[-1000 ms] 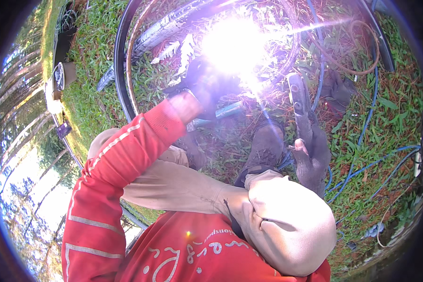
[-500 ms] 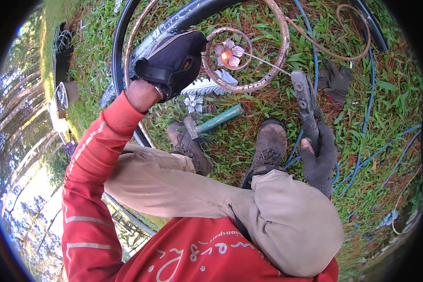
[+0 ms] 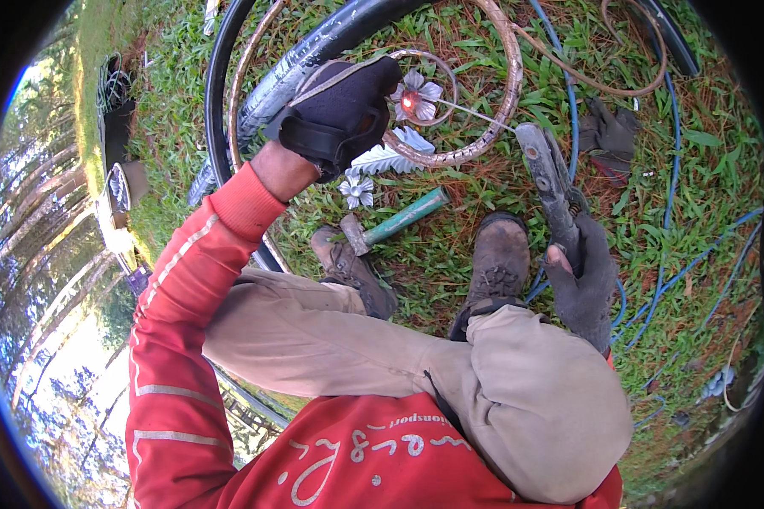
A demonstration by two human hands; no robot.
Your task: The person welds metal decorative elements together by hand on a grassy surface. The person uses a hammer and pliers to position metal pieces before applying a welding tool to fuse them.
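A silvery metal flower (image 3: 415, 96) lies inside a small curl of a rust-brown metal scroll (image 3: 515, 81), a red glow at its centre. My right hand (image 3: 584, 276), in a dark grey glove, is wrapped round a worn electrode holder (image 3: 545, 165). From its jaws a thin welding rod (image 3: 475, 113) reaches to the glowing spot. My left hand (image 3: 335, 114), in a black glove, is closed beside the flower's left petals and covers part of the curl. What its fingers grip is hidden. Just below are a pale metal leaf (image 3: 390, 153) and a second metal flower (image 3: 356, 190).
A hammer (image 3: 399, 219) with a green handle lies by my left boot (image 3: 356, 271). Blue hoses (image 3: 666, 195) and a brown cable (image 3: 590, 82) run across the grass on the right, near a dark glove (image 3: 607, 136). Thick curved black tubes (image 3: 335, 38) arch at the far side.
My left hand has moved right, closer to the flower, and hides more of the curl. The glow has shrunk from bright orange to a small red spot. My right hand keeps its hold.
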